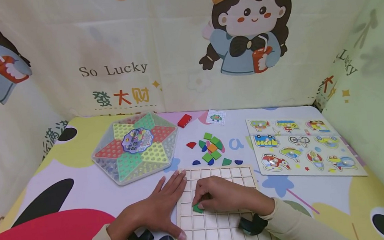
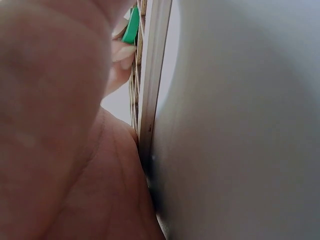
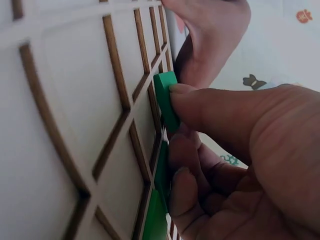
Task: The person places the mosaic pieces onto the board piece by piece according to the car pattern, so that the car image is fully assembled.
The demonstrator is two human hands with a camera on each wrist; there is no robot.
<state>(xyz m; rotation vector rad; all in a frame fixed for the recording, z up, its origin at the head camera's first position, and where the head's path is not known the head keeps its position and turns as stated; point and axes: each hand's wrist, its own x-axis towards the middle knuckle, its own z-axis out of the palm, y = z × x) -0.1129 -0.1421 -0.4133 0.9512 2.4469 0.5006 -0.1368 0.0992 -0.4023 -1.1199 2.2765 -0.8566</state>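
Observation:
My right hand (image 1: 219, 195) pinches a small green block (image 1: 197, 209) between thumb and fingertips, over the left part of a wooden grid board (image 1: 218, 220). In the right wrist view the green block (image 3: 166, 100) stands tilted against the grid's bars, and more green pieces (image 3: 156, 220) sit in cells beneath the fingers. My left hand (image 1: 161, 204) rests with fingers spread on the board's left edge, thumb lower down on the frame. The left wrist view shows the green block (image 2: 131, 25) beyond the palm; its full outline is hidden.
Beyond the board lies a loose group of green, blue, red and orange pieces (image 1: 212, 148). A pattern card (image 1: 216, 117) and a red box (image 1: 184, 120) lie behind them. A hexagonal marble-game board (image 1: 136, 147) is at left, a vehicle puzzle board (image 1: 300, 144) at right.

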